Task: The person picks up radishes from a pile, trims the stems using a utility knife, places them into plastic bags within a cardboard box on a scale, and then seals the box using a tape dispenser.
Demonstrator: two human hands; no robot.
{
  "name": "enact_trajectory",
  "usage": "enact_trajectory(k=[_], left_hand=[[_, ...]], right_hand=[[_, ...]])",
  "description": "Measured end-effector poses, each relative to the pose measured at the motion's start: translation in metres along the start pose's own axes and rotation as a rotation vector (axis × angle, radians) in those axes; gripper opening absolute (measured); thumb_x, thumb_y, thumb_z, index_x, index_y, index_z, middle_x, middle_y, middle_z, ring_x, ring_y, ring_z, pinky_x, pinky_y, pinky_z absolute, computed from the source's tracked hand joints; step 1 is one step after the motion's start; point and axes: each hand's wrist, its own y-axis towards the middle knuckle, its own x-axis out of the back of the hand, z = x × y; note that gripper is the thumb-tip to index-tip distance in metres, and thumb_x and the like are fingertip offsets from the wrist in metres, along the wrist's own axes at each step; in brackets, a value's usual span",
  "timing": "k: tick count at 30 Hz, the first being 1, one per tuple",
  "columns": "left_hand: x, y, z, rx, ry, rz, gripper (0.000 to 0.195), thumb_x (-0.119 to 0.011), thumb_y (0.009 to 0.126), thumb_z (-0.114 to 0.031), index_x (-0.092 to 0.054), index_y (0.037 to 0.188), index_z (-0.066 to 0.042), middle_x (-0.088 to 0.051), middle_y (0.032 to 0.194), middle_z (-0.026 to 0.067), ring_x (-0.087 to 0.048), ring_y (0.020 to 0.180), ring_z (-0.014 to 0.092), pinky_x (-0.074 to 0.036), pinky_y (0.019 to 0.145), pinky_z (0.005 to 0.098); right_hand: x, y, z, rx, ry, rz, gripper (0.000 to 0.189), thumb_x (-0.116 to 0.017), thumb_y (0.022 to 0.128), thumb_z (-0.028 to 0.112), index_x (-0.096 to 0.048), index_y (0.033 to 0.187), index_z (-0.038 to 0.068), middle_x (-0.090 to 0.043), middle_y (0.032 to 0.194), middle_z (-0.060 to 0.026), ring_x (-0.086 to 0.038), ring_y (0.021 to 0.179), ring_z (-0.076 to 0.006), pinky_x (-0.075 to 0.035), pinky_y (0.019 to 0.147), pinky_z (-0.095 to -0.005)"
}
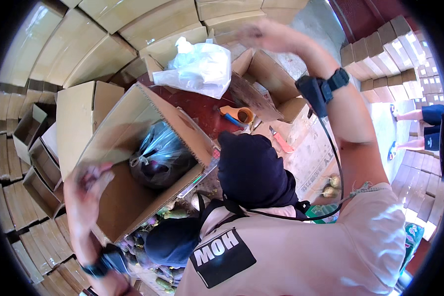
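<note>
My left hand (92, 185), blurred, is at the left side of a large open cardboard box (122, 214); whether it grips anything is unclear. In that box lies a knotted clear plastic bag (159, 155) with dark contents. My right hand (262, 35), also blurred, is raised beyond a smaller open cardboard box (275, 74); its grip cannot be told. A white plastic bag (203, 68) lies between the boxes. Nearer me are an orange tape dispenser (235, 113) with a tape roll and a red-handled knife (281, 140).
Purple and green root vegetables (136, 248) lie beside my left knee, and pale round roots (333, 181) at the right. Stacked cartons (74, 44) rise in front and at left. Another person's legs (409, 146) are at the far right. A cable hangs from my right wrist device.
</note>
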Motion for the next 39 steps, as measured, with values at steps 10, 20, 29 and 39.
enact_trajectory(k=[10, 20, 29, 39], left_hand=[[-0.062, -0.076, 0.050, 0.142, 0.261, -0.564, 0.033, -0.041, 0.097, -0.016, -0.060, 0.103, 0.009, -0.064, 0.098, 0.0179, -0.063, 0.090, 0.024, -0.050, 0.080, 0.0343], [-0.065, -0.075, 0.053, 0.147, 0.608, -0.632, 0.034, -0.040, 0.095, -0.018, -0.063, 0.087, 0.006, -0.066, 0.080, 0.0138, -0.061, 0.069, 0.021, -0.047, 0.065, 0.0321], [-0.065, -0.069, 0.043, 0.228, 0.659, -0.622, 0.025, -0.045, 0.092, -0.012, -0.061, 0.085, 0.005, -0.063, 0.076, 0.0111, -0.059, 0.070, 0.017, -0.045, 0.065, 0.0297], [-0.061, -0.073, 0.041, 0.076, 0.529, -0.663, 0.010, -0.055, 0.083, -0.002, -0.063, 0.081, 0.004, -0.062, 0.072, 0.0138, -0.061, 0.066, 0.023, -0.047, 0.063, 0.0285]], right_hand=[[-0.173, -0.060, -0.189, -0.346, -0.161, 0.533, 0.035, -0.063, 0.072, 0.016, -0.061, 0.104, 0.002, -0.063, 0.100, -0.0191, -0.058, 0.098, -0.0350, -0.047, 0.084, -0.0396], [-0.318, -0.076, -0.274, -0.432, -0.325, 0.372, 0.025, -0.048, 0.085, 0.015, -0.063, 0.101, 0.004, -0.063, 0.103, -0.0196, -0.062, 0.095, -0.0335, -0.050, 0.081, -0.0425], [-0.304, -0.073, -0.277, -0.224, -0.587, 0.570, 0.020, -0.055, 0.080, 0.018, -0.069, 0.092, 0.010, -0.066, 0.090, -0.0155, -0.065, 0.084, -0.0318, -0.052, 0.074, -0.0421], [-0.224, -0.087, -0.199, -0.139, -0.784, 0.574, 0.016, -0.051, 0.081, 0.008, -0.064, 0.091, 0.006, -0.058, 0.109, -0.0135, -0.065, 0.084, -0.0305, -0.054, 0.070, -0.0403]])
